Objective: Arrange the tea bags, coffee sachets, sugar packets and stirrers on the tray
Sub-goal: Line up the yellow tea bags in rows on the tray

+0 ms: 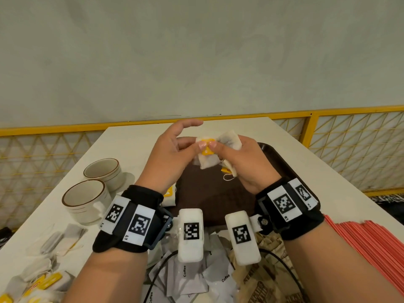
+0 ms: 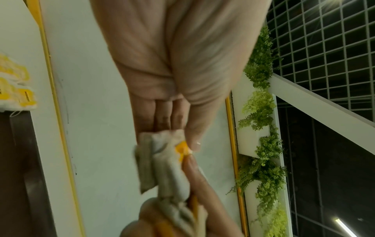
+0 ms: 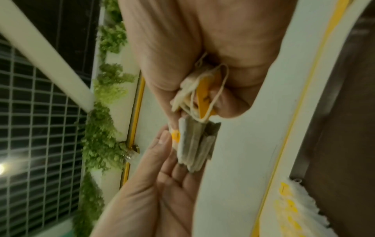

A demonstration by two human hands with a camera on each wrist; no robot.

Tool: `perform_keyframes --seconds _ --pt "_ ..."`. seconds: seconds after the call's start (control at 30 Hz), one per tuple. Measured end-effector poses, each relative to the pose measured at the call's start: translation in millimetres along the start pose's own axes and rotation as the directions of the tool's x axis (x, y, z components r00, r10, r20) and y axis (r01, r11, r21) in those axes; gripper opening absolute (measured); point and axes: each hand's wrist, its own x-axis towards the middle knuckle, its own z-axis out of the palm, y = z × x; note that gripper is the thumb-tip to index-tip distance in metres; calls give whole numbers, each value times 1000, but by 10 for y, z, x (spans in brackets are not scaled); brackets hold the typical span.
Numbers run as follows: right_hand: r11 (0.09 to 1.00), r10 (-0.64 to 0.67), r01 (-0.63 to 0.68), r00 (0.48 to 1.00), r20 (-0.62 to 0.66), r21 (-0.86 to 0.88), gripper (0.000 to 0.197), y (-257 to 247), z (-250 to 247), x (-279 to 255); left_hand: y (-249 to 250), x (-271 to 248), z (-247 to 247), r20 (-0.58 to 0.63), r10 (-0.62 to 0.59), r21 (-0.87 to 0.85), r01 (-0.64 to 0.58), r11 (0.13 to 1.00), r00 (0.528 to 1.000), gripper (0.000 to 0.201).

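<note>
I see both hands raised over the tray (image 1: pixel 282 162) — right hand (image 1: pixel 247 162) clutching tea bags (image 1: pixel 229 139), left hand (image 1: pixel 168 156) pinching one yellow tag (image 1: pixel 207 147). Cups (image 1: pixel 87 200) at 9 o'clock on the desk (image 1: pixel 131 136).

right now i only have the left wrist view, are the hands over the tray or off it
Observer: Over it. In the head view the left hand and right hand hold the tea bags above the dark brown tray.
Operator: what's in the right hand
Observer: The right wrist view shows several tea bags, loose strings and a yellow tag in its curled fingers.
Operator: where are the stirrers
Observer: The red stirrers lie piled on the table, right of the tray.
</note>
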Motion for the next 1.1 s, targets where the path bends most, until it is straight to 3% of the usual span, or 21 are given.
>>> perform_keyframes --seconds 0.1,0.17,0.33,0.5,0.67,0.77,0.87,1.0,1.1 --pt "978 82 -85 996 23 192 8 -48 -24 -4 -44 1 56 82 61 102 -69 992 995 21" --pt "971 140 -150 988 65 187 9 -62 -41 -1 -94 4 81 105 60 184 -79 980 993 19" --pt "922 237 -281 953 187 267 29 -107 -78 -8 -74 8 81 -53 -11 246 24 969 999 27" --pt "952 279 -302 925 260 51 40 -39 -45 -20 -56 1 86 -7 -90 224 89 970 996 13" --pt "949 292 -311 931 220 54 33 -26 31 -45 -117 21 45 28 -116 256 105 961 993 10" --pt "977 211 -213 958 195 -9 28 -34 -47 -7 -123 41 -29 -43 -194 140 198 970 980 11" --pt "994 -9 26 987 163 -103 28 -70 -151 -6 -118 57 -101 -102 -238 1 240 971 966 16" --pt "865 -331 410 899 286 -289 36 -132 -157 -92 -82 60 -141 -66 -280 -165 266 950 958 14" --pt "805 -383 463 883 272 -370 17 -78 -136 -54 -74 56 -123 -36 -291 -188 280 941 956 15"
